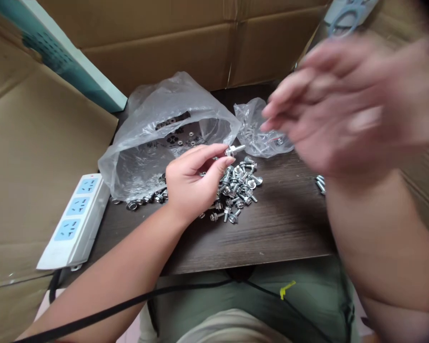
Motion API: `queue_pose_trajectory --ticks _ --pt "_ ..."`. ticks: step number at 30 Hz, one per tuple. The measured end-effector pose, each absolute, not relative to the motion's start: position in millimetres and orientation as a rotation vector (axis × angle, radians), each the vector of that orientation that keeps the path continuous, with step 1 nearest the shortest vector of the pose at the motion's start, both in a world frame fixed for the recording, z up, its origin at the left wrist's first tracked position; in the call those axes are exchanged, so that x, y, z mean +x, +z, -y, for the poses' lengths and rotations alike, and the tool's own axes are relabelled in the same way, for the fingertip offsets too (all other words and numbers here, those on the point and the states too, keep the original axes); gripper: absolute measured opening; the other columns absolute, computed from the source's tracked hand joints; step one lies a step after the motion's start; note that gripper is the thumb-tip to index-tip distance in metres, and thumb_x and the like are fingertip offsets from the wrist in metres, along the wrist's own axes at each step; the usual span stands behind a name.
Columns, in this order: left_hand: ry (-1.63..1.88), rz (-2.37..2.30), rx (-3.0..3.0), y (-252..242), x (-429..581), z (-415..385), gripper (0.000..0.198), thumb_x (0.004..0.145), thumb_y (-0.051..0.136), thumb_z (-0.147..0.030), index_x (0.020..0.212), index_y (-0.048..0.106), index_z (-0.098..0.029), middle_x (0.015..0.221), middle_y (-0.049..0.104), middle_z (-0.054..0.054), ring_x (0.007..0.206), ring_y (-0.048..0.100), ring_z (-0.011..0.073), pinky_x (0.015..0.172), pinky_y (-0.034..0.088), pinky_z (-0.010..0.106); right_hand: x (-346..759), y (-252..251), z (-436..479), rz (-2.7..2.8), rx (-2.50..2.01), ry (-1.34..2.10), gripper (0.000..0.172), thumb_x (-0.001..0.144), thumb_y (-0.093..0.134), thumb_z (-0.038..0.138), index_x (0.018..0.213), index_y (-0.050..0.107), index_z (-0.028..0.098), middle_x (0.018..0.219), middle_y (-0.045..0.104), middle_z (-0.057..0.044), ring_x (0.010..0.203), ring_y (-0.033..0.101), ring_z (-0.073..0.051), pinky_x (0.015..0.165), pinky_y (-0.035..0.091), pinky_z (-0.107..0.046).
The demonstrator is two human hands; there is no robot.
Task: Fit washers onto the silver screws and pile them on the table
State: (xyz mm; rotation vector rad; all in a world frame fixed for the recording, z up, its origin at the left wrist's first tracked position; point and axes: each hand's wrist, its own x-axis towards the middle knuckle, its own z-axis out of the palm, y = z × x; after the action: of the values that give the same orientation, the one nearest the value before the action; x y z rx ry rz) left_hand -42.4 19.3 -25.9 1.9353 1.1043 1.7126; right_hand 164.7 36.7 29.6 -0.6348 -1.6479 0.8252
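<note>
Your left hand (191, 183) is pinching washered bolt (235, 150) between thumb and forefinger, grip narrow, shank pointing right and slightly up toward small clear bag (260, 133). Left forearm (110, 267) is angling in from lower left, hand hovering over loose bolt pile (238, 188) on dark wood surface (271, 238); left hand is nearer pile. Right hand (346, 100) is showing blurred at upper right, above surface; its grip cannot be told.

Makeshift assembly workspace: dark wood-grain table (282, 224), cardboard panels (157, 47), power strip (75, 221), loose bolts (238, 186).
</note>
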Motion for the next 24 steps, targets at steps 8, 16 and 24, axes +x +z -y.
queue_pose_trajectory --ticks 8,16,24 --pt "1.577 -1.043 1.813 -26 -43 -25 0.017 0.075 0.078 -0.037 0.089 0.076 -0.027 0.087 0.077 0.002 0.073 0.072 0.019 0.062 0.062 0.034 128 -18 -34 1.642 -0.657 0.982 0.026 0.078 0.077 0.033 0.101 0.071 0.023 0.104 0.068 -0.005 0.1 0.066 -0.024 0.082 0.06 -0.036" --pt "1.466 -0.998 1.74 -22 -46 -25 0.019 0.073 0.08 -0.036 0.088 0.078 -0.025 0.081 0.077 0.003 0.071 0.072 0.019 0.06 0.062 0.031 136 -21 -39 1.692 -0.626 0.884 0.012 0.081 0.074 0.026 0.092 0.075 0.023 0.099 0.068 -0.005 0.091 0.065 -0.022 0.077 0.059 -0.039" --pt "1.477 -0.983 1.873 -20 -48 -26 0.014 0.074 0.08 -0.031 0.086 0.078 -0.024 0.082 0.076 0.003 0.07 0.071 0.0171 0.063 0.06 0.029 134 -25 -37 1.781 -0.678 0.656 0.006 0.086 0.068 0.025 0.088 0.073 0.023 0.092 0.068 -0.005 0.087 0.064 -0.021 0.079 0.054 -0.037"
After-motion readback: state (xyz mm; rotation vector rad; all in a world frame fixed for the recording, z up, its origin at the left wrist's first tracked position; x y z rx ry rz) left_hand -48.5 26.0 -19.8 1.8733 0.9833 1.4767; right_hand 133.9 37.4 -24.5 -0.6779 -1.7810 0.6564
